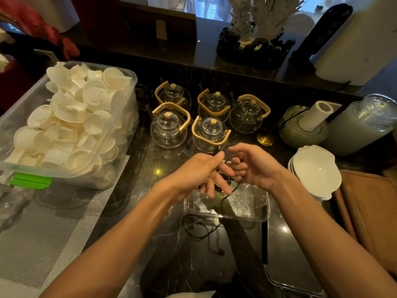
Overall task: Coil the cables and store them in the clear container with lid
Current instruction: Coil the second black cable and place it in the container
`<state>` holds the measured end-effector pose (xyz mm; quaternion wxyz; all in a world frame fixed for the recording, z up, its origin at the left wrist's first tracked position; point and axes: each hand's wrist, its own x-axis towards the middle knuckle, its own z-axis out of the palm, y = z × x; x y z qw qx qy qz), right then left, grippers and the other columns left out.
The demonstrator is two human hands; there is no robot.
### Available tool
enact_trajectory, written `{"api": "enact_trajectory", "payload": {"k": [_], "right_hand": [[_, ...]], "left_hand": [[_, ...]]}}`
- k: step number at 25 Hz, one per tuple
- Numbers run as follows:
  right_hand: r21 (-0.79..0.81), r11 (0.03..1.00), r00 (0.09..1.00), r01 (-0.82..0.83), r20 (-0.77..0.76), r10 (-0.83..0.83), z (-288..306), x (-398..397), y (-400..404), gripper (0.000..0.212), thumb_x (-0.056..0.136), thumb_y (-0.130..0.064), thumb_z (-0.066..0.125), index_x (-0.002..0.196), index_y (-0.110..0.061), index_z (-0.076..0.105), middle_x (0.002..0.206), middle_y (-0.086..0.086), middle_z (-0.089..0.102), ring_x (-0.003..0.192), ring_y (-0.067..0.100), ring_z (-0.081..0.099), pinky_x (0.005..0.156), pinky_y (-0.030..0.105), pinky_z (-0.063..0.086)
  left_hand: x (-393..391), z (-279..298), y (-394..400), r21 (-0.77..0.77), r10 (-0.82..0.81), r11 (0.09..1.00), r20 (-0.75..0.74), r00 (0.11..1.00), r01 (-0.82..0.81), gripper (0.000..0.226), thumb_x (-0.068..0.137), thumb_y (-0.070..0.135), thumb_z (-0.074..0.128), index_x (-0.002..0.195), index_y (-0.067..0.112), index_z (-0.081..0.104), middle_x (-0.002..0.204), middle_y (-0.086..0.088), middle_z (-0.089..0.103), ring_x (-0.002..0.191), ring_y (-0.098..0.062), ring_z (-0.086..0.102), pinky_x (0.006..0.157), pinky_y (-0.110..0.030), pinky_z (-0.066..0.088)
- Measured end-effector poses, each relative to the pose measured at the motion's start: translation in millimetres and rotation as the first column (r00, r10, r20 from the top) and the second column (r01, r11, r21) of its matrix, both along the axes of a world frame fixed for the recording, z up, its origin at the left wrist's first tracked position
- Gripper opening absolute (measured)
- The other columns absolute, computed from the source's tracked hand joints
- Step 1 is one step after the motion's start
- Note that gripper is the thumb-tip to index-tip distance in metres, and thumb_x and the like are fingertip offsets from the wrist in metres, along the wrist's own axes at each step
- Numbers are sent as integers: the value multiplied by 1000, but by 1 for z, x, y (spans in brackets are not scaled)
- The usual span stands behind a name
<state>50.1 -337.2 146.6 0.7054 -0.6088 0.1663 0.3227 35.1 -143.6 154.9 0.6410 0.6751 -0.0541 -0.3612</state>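
Both hands meet at the centre of the frame, above the dark marble worktop (pixel 137 168). The left hand (pixel 202 175) pinches a thin black cable (pixel 227 195) between thumb and forefinger, its remaining fingers pointing loosely downward. The right hand (pixel 253 166) sits just beside it with fingers curled; the cable appears to pass through them, though the grip itself is hard to make out.

From the hands the cable drops toward the lower centre of the frame, crossing over the clear container (pixel 257 211) that lies directly beneath them. The rest of the cable lies in loose loops on the worktop just below the container's near edge — its end reaches further down the frame. A clear lid (pixel 277 280) lies at the lower right.

Behind the hands stand five glass teapots (pixel 169 130) with wooden handles. A large plastic bin (pixel 120 134) of white cups occupies the upper left; stacked white bowls (pixel 315 171) sit at the right.
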Motion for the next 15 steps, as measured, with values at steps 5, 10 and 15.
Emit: {"api": "enact_trajectory", "payload": {"k": [5,10,15], "right_hand": [[-161,986,966,-42,247,82,20,-7,13,29,104,-21,49,90,-6,69,62,0,40,48,8,28,39,18,19],[-12,996,955,-83,286,83,8,-50,46,39,109,-30,44,88,-6,66,61,7,48,47,14,39,41,24,37],[55,994,992,-95,87,90,-33,-74,41,53,95,-55,57,59,-18,47,51,-2,31,44,12,29,43,23,30]], "left_hand": [[0,-14,-5,5,202,979,-64,977,-202,58,109,44,32,117,-3,66,94,-19,78,76,-25,77,57,-22,56],[12,-7,-17,-207,451,852,-178,875,-481,48,109,35,38,118,-5,64,98,-12,79,92,-19,77,88,-31,59],[18,12,-8,-524,300,679,-442,846,-514,43,109,30,36,125,-2,60,54,9,54,34,-2,45,34,-11,30]]}}
